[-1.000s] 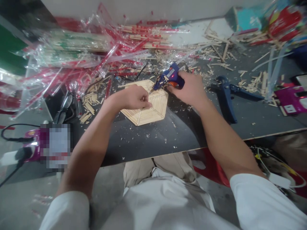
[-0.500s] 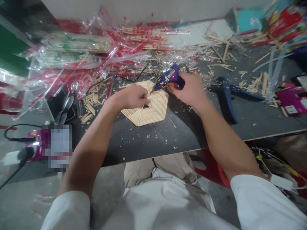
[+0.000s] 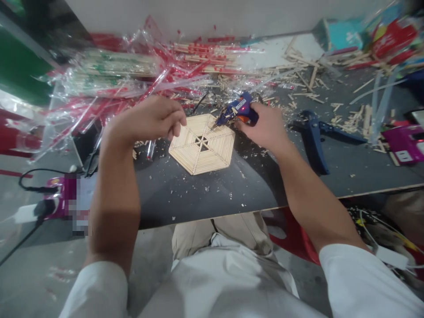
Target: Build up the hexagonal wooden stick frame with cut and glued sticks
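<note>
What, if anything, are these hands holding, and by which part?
The right hand holds the blue glue gun by its handle; whether the left hand holds anything cannot be told.

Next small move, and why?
Probably pick one of the short pale wooden sticks with the left hand: none shows in it, the hexagonal pale-wood panel has dark central gaps, and the right hand holds the blue glue gun aimed at the panel.

Left hand (image 3: 150, 117) now away from middle of stick hexagon (image 3: 213, 155)
</note>
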`<state>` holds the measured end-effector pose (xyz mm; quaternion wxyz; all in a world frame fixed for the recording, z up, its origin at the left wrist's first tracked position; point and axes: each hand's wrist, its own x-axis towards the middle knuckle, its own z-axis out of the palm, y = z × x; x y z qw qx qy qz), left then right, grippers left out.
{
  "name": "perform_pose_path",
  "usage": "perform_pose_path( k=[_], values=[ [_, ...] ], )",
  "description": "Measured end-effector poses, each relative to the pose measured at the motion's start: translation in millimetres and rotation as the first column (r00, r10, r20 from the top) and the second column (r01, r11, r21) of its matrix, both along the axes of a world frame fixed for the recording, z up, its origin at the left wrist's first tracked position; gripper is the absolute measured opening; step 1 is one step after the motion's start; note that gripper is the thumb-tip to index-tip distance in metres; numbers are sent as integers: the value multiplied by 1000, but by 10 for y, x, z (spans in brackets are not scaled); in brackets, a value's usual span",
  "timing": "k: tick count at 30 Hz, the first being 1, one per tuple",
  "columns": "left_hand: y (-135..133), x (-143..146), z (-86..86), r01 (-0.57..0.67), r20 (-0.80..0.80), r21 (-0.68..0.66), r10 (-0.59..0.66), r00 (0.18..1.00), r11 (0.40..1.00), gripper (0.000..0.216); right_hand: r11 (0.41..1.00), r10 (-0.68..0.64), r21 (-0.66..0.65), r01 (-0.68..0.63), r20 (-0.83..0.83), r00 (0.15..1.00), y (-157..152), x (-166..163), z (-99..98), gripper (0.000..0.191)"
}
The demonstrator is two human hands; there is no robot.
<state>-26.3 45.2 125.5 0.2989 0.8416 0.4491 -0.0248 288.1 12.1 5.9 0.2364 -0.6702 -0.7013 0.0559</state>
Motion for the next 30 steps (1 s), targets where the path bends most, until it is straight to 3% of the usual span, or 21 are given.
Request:
perform_pose_path(
  k=[3,7,11,16,21,25,30],
  values=[
    [-31,-105,94,-53,38,-7,53,998,999,27,1000,0,5,0,-19,1000,3,-9,6,22],
    [-55,-216,200,-101,-7,188,104,995,977,29,998,-42,50,46,-69,997,2,-28,13,21],
    [-89,-275,256,-141,-19,380,160,987,914,34,989,-78,113,91,-109,991,4,-23,12,18],
    [-142,-256,220,-127,69,589,106,992,798,26,991,-102,79,110,-100,990,7,-34,16,20],
    [-119,-204,148,-170,103,566,134,986,807,25,989,-115,78,124,-109,987,16,-40,16,20],
    [-16,-204,51,-128,-2,571,157,988,811,35,985,-160,51,166,-108,981,37,-13,-3,20],
    [55,-142,-21,-72,-222,508,211,952,858,44,978,-202,35,205,-75,976,64,20,-40,22]
  ],
)
